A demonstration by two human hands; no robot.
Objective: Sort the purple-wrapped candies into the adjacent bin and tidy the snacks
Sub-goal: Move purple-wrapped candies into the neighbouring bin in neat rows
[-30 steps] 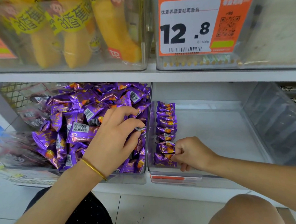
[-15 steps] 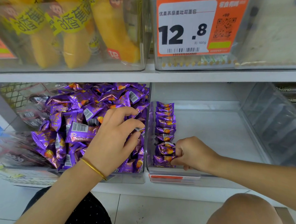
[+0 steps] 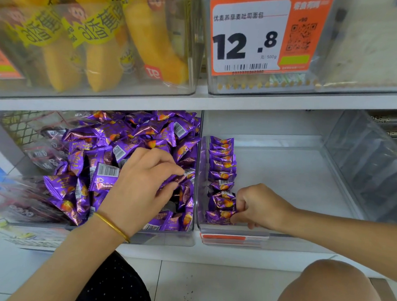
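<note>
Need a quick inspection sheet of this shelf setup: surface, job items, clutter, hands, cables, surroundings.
Surface: white shelf ledge carries two clear bins side by side.
Job's things: left bin is heaped with a loose candy pile; right bin is mostly bare, with one neat candy row along its left wall.
Clutter: yellow-wrapped snacks and a 12.8 price tag on the shelf above.
Grippers: left hand appears to pinch a loose candy in the pile; right hand pinches the front candy of the row.
Cables: nothing seen.
Surroundings: tiled floor, a knee, gold bangle on the left wrist.
</note>
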